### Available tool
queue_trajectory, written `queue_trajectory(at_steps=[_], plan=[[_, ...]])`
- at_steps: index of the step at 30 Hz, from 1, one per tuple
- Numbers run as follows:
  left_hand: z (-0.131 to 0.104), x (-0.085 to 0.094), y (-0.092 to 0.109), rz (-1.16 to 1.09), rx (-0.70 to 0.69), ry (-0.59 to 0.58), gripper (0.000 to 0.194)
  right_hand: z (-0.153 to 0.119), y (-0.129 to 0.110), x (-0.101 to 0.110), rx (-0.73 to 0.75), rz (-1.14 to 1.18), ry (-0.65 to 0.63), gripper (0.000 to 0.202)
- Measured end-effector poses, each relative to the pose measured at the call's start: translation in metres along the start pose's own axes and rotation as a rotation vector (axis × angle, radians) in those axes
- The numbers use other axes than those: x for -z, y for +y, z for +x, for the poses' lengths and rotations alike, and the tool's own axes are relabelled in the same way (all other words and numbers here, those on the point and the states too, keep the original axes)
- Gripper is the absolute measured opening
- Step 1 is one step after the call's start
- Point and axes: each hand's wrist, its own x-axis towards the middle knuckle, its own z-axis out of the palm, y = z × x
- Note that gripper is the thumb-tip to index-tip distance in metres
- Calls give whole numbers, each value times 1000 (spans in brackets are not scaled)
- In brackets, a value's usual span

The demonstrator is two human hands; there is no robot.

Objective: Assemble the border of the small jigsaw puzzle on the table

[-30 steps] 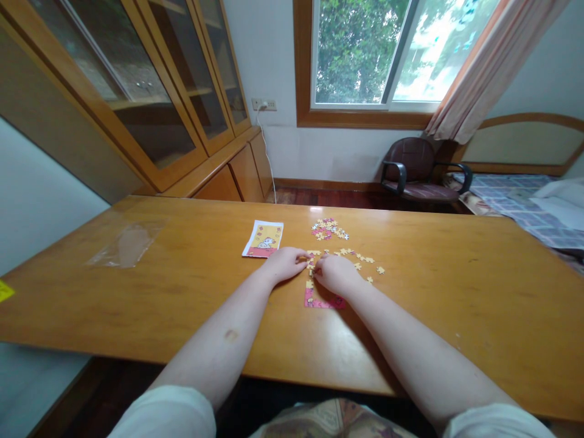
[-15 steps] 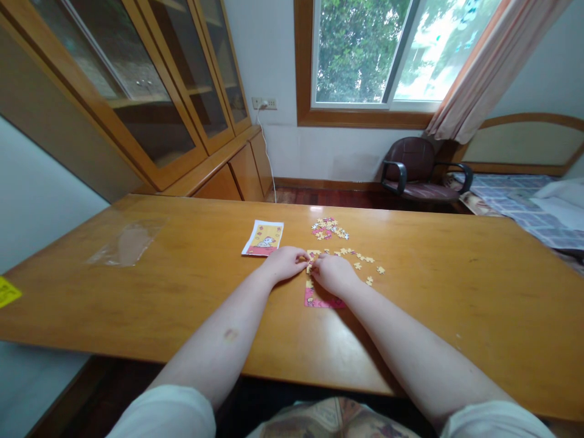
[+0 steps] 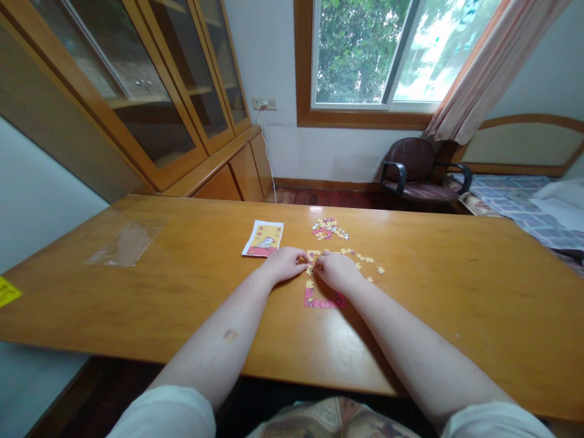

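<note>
My left hand [image 3: 286, 263] rests at the left side of a partly joined puzzle frame [image 3: 325, 303], its fingers curled by the yellow edge pieces. Across from it, my right hand [image 3: 336, 269] is over the frame's upper right part, fingers pinched together; whatever they hold is too small to make out. The frame has pink pieces along its near edge and yellow ones up the left and far sides. Loose yellow pieces [image 3: 381, 270] lie to the right, and a mixed pile of pieces [image 3: 327, 228] sits beyond my hands.
A picture card [image 3: 264, 238] lies left of the puzzle on the wooden table [image 3: 191, 292]. Farther left is a clear plastic bag [image 3: 130, 243], with a yellow sticker [image 3: 8, 292] at the left edge. An armchair [image 3: 413, 167] stands behind the table.
My right hand has shifted slightly right, away from my left fingers, uncovering a little more of the puzzle's left side. My left hand has hardly moved.
</note>
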Motion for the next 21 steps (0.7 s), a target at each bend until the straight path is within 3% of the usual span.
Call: queue_trajectory(at_steps=[9, 13, 16, 19, 21], plan=[[-1, 1, 3, -7, -29, -7, 22, -2, 3, 12, -72, 27, 68, 29], [-3, 2, 7, -9, -28, -28, 21, -10, 8, 36, -82, 88, 167, 28], [-6, 5, 10, -8, -42, 42, 23, -20, 15, 62, -73, 164, 217, 24], [-9, 9, 12, -3, -43, 139, 26, -29, 23, 81, -126, 212, 146, 24], [-10, 11, 12, 10, -35, 157, 26, -34, 29, 83, -164, 204, 48, 26]])
